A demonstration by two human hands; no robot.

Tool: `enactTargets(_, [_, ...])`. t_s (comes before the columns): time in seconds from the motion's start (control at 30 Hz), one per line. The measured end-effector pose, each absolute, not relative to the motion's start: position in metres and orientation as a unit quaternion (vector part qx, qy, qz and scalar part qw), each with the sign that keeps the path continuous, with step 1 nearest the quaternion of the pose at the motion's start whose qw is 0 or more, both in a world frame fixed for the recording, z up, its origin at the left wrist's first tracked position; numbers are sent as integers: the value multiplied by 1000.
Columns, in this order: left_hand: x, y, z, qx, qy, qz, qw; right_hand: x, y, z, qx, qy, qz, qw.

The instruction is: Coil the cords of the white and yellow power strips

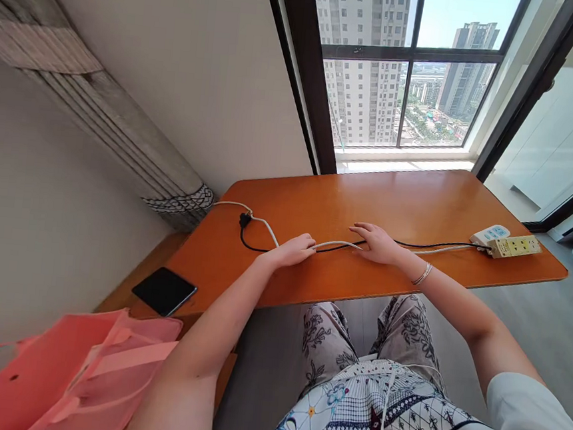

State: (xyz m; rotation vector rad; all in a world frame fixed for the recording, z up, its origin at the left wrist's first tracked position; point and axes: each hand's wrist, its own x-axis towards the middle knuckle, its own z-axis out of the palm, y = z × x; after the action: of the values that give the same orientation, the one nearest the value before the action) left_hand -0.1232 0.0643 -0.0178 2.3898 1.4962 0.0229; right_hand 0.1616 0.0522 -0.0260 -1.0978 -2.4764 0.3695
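Observation:
A white cable (266, 225) and a black cable (253, 247) run across the brown table from a black plug (244, 220) at the left to two power strips at the right. My left hand (296, 250) lies over both cables, its fingers closed together around the white one. To its right, my right hand (375, 243) rests on the cables with its fingers spread. Between the hands the white cable arches slightly above the black one. The white power strip (489, 234) lies behind the yellowish power strip (515, 246).
The table's (398, 198) front edge is just above my knees. A black tablet (164, 291) lies at the left, near a pink fabric organizer (77, 371). A curtain (123, 127) hangs along the left wall, and a window (409, 72) stands behind the table.

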Motion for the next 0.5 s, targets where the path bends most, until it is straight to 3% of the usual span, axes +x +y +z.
enactTargets(0.3, [-122, 43, 46, 755, 471, 308, 336, 132, 65, 36, -397, -856, 300, 138])
enactTargets(0.4, [-114, 43, 57, 736, 446, 382, 336, 142, 70, 84, -400, -836, 283, 247])
enactTargets(0.5, [-107, 53, 60, 746, 437, 427, 264, 146, 69, 139, -373, -808, 275, 364])
